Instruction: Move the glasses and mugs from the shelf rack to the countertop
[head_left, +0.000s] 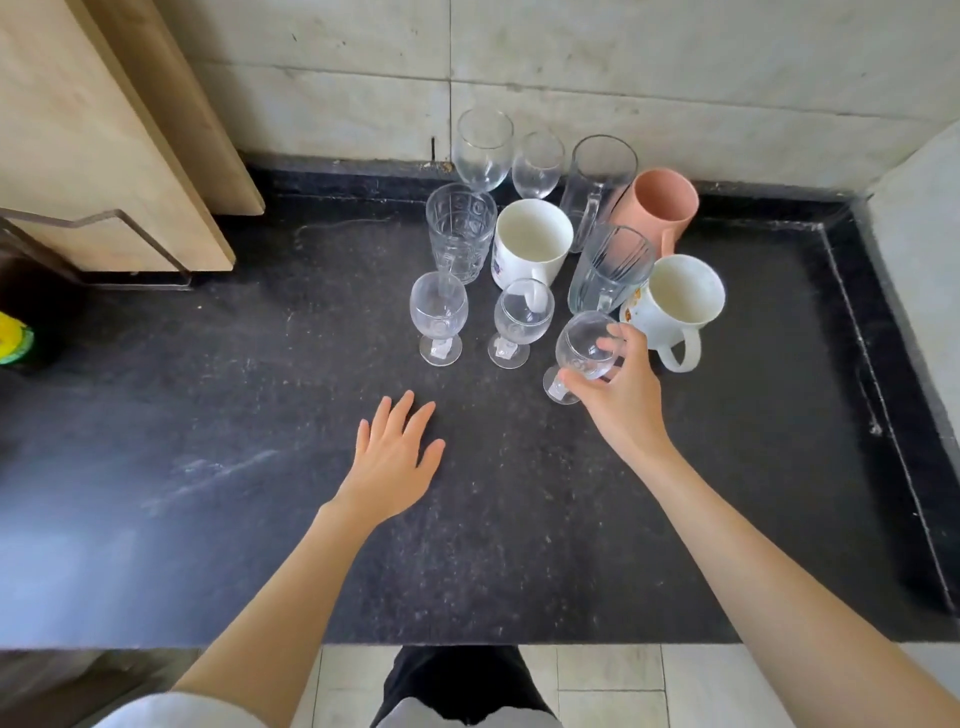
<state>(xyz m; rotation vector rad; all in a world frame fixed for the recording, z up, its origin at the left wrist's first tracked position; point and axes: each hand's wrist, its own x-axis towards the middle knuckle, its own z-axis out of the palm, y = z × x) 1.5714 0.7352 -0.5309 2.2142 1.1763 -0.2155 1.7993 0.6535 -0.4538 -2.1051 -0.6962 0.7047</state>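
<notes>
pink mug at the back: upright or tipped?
Upright. The pink ceramic mug stands on the black stone countertop, open mouth up, handle toward the camera.

Speckled black countertop; at twelve o'clock a salmon-pink mug, white mug with blue print, white mug with orange flecks.

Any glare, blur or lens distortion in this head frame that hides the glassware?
Head view: wide-angle bending curves the countertop edge and wall at the right; a soft bluish sheen washes the counter's near-left; the yellow-green object at far left is blurred. The glasses stay readable, including the stemmed glass in the right hand; the left hand is sharp.
</notes>
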